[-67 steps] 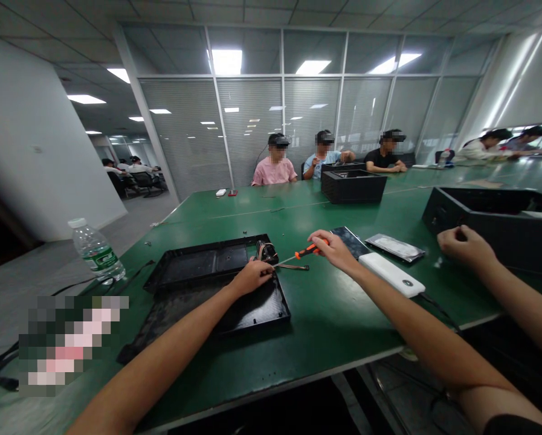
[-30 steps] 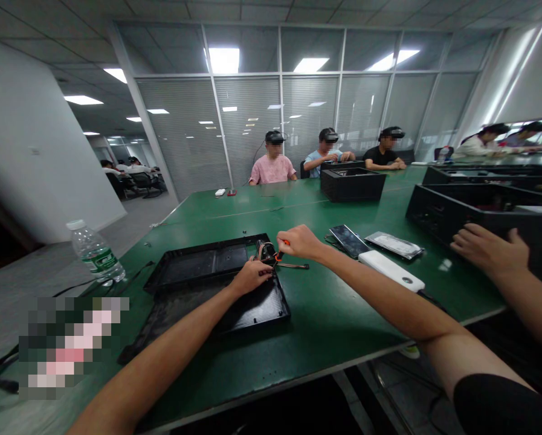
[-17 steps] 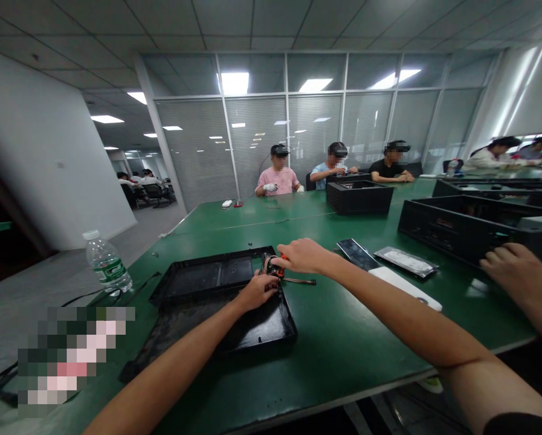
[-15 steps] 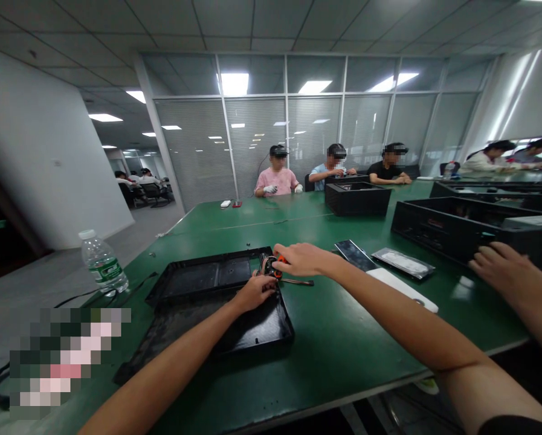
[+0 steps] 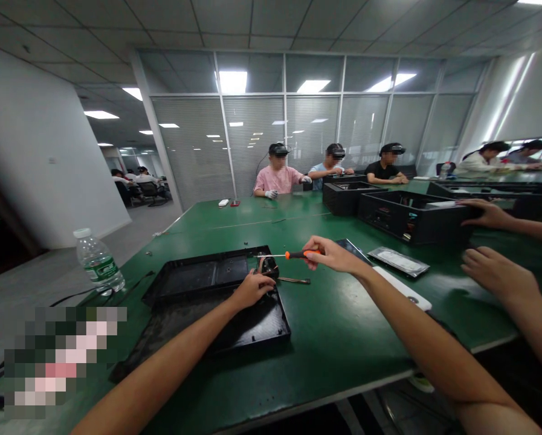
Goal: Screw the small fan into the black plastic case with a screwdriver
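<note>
Orange and black, the screwdriver is held in the curled right hand, its thin metal rod near the wires. The left hand is half curled at the black case; I cannot tell if it grips anything. The case lies on a big green table, shiny at one corner. A glass wall stands behind a person in pink.

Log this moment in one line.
left hand: beside wires | right hand: gripping orange-and-black screwdriver, tip near wires | below left hand: black casing | left of casing: bottle
</note>
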`<state>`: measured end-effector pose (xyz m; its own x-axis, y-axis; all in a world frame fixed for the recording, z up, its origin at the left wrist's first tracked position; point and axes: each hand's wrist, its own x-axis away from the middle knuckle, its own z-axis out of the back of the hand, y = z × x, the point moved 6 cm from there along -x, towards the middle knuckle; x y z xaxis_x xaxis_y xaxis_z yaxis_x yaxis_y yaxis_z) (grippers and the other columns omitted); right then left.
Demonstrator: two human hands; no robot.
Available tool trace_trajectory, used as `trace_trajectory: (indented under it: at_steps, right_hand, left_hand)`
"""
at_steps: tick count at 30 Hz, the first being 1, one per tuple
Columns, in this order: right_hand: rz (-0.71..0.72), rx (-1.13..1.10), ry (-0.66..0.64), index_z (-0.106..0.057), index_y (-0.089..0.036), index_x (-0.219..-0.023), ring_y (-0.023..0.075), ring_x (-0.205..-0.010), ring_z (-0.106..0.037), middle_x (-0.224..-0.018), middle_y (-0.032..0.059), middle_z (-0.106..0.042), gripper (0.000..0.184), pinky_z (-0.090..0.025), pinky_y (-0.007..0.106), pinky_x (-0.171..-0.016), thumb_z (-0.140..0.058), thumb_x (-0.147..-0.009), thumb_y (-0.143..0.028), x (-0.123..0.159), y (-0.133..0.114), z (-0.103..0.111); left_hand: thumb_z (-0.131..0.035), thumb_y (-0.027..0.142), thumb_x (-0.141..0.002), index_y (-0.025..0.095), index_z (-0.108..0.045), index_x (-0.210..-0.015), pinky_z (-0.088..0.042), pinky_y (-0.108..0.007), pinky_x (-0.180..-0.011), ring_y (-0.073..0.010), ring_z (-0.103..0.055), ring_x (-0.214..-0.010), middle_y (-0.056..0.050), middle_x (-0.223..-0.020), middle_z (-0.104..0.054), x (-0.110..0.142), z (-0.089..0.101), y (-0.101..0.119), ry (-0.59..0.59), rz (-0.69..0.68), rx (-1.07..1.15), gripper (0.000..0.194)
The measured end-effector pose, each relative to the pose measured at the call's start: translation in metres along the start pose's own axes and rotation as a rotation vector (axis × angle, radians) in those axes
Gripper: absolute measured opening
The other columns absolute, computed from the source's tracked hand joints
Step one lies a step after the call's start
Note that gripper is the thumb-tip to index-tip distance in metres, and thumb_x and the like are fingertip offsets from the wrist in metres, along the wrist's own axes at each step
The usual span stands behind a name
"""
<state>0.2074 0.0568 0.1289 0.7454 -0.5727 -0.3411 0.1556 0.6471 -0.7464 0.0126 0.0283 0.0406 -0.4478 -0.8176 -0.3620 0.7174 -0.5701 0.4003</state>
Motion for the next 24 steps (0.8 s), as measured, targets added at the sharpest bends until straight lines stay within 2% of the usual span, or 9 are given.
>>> trace_trajectory:
  at_steps: [2, 4, 8, 11, 14, 16, 19, 21, 24]
  right_hand:
    - [0.001, -0.173, -0.088, -0.036, -0.017, -0.098, 0.0119, -0.059, -0.056, -0.071, -0.0001, -0.058, 0.028, -0.044, 0.026, -0.056, -0.049, -0.081, -0.034, 0.006, 0.01, -0.015]
    - [0.016, -0.204, -0.128, -0.033, -0.018, -0.101, 0.0106, -0.059, -0.054, -0.073, -0.0015, -0.055, 0.029, -0.043, 0.025, -0.055, -0.049, -0.081, -0.03, 0.01, 0.014, -0.033]
    - [0.159, 0.185, -0.041, -0.046, -0.016, -0.087, 0.0101, -0.066, -0.048, -0.076, 0.0, -0.051, 0.011, -0.038, 0.023, -0.06, -0.047, -0.08, -0.025, 0.015, 0.003, -0.075]
    - [0.35, 0.564, -0.079, -0.05, -0.015, -0.073, 0.0135, -0.073, -0.047, -0.077, 0.0031, -0.053, 0.015, -0.036, 0.026, -0.065, -0.052, -0.078, -0.029, 0.024, -0.015, -0.12]
    - [0.431, 0.807, -0.168, -0.052, -0.015, -0.084, 0.014, -0.071, -0.048, -0.079, 0.0041, -0.055, 0.021, -0.033, 0.025, -0.06, -0.049, -0.082, -0.036, 0.037, -0.02, -0.155]
    - [0.44, 0.911, -0.191, -0.051, -0.016, -0.094, 0.0139, -0.069, -0.049, -0.078, 0.0036, -0.056, 0.023, -0.029, 0.025, -0.054, -0.048, -0.083, -0.036, 0.046, -0.019, -0.164]
    - [0.498, 0.956, -0.203, -0.051, -0.016, -0.089, 0.013, -0.066, -0.048, -0.076, 0.0027, -0.056, 0.02, -0.025, 0.025, -0.051, -0.045, -0.085, -0.035, 0.065, -0.015, -0.164]
    - [0.529, 0.945, -0.196, -0.05, -0.017, -0.081, 0.0123, -0.064, -0.047, -0.073, 0.0019, -0.055, 0.022, -0.024, 0.025, -0.051, -0.041, -0.087, -0.036, 0.076, -0.013, -0.16]
    - [0.505, 0.925, -0.167, -0.05, -0.017, -0.076, 0.0121, -0.063, -0.047, -0.07, 0.0012, -0.055, 0.025, -0.025, 0.025, -0.052, -0.04, -0.088, -0.036, 0.08, -0.006, -0.151]
  left_hand:
    - [-0.05, 0.019, -0.083, 0.017, -0.064, -0.087, -0.037, -0.031, -0.088, -0.0149, -0.057, -0.088, -0.003, -0.089, -0.065, 0.005, -0.001, 0.01, -0.104, -0.115, -0.078, 0.015]
    - [-0.051, 0.018, -0.082, 0.017, -0.065, -0.085, -0.038, -0.028, -0.086, -0.015, -0.056, -0.089, -0.004, -0.089, -0.065, 0.014, -0.001, 0.02, -0.214, -0.2, -0.123, 0.014]
    - [-0.053, 0.022, -0.082, 0.016, -0.066, -0.087, -0.038, -0.025, -0.084, -0.0154, -0.056, -0.088, -0.005, -0.092, -0.065, 0.036, 0.012, 0.032, -0.373, -0.245, -0.133, 0.015]
    - [-0.041, 0.027, -0.089, 0.019, -0.062, -0.102, -0.037, -0.025, -0.088, -0.0146, -0.054, -0.097, -0.004, -0.104, -0.062, 0.04, 0.042, 0.022, -0.328, -0.19, -0.12, 0.026]
    - [-0.036, 0.03, -0.09, 0.018, -0.056, -0.112, -0.035, -0.027, -0.092, -0.0157, -0.051, -0.103, -0.006, -0.112, -0.058, 0.037, 0.078, -0.016, -0.175, -0.063, -0.217, 0.031]
    - [-0.046, 0.034, -0.085, 0.014, -0.056, -0.11, -0.038, -0.028, -0.089, -0.0184, -0.052, -0.1, -0.009, -0.109, -0.058, 0.039, 0.09, -0.049, -0.173, 0.022, -0.319, 0.033]
    - [-0.053, 0.036, -0.079, 0.014, -0.061, -0.099, -0.044, -0.024, -0.073, -0.0168, -0.058, -0.081, -0.006, -0.09, -0.063, 0.047, 0.08, -0.089, -0.351, 0.113, -0.372, 0.031]
    - [-0.054, 0.033, -0.079, 0.016, -0.061, -0.096, -0.043, -0.023, -0.073, -0.0161, -0.058, -0.08, -0.004, -0.087, -0.063, 0.05, 0.071, -0.096, -0.378, 0.074, -0.399, 0.026]
    - [-0.053, 0.028, -0.08, 0.017, -0.06, -0.095, -0.041, -0.024, -0.08, -0.0172, -0.056, -0.088, -0.005, -0.093, -0.062, 0.045, 0.072, -0.087, -0.32, -0.014, -0.471, 0.02]
